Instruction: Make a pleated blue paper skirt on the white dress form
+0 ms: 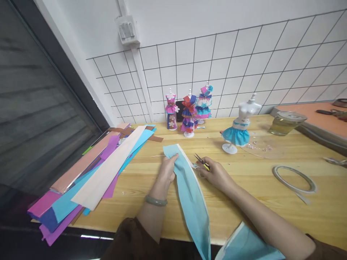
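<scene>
My left hand (168, 168) is closed on the upper end of a long light blue crepe paper strip (187, 196), thumb on top. A white band runs along the strip's right edge. The strip hangs over the table's front edge, and another part of light blue paper (245, 243) shows under my right forearm. Just right of the strip, my right hand (213, 173) grips small thread snips (202, 161) with dark pointed blades, slightly apart, and some yellow on the handle. A crumpled whitish scrap (195, 165) lies by those fingers; whether they hold it too, I cannot tell.
Coloured paper strips (108, 173) are piled at left. At the back stand three dressed mini mannequins (189, 115); a white mannequin (245, 112) in a blue skirt (235, 136) stands right. Nearby are a tape roll (311, 182), clear beads (267, 148) and a container of yellowish liquid (287, 122).
</scene>
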`<action>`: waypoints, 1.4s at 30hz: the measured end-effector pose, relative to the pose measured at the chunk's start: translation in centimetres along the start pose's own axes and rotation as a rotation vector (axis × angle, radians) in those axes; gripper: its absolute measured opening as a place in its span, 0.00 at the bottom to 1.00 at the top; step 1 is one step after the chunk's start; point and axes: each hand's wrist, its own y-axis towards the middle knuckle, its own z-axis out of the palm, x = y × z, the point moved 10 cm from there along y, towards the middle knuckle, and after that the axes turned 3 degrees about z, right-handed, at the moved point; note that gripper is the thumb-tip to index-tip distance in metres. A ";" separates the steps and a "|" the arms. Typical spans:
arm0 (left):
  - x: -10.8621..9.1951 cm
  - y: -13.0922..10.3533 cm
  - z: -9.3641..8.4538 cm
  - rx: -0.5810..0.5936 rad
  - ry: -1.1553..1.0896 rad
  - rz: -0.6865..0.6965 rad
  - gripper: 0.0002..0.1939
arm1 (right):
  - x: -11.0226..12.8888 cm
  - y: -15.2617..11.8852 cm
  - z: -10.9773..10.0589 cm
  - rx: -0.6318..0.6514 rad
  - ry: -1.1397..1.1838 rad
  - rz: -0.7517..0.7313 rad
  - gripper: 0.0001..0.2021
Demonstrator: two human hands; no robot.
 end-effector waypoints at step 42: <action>-1.0 -1.0 1.6 0.205 0.077 -0.041 0.18 | 3.7 -2.0 3.6 0.461 0.538 0.021 0.24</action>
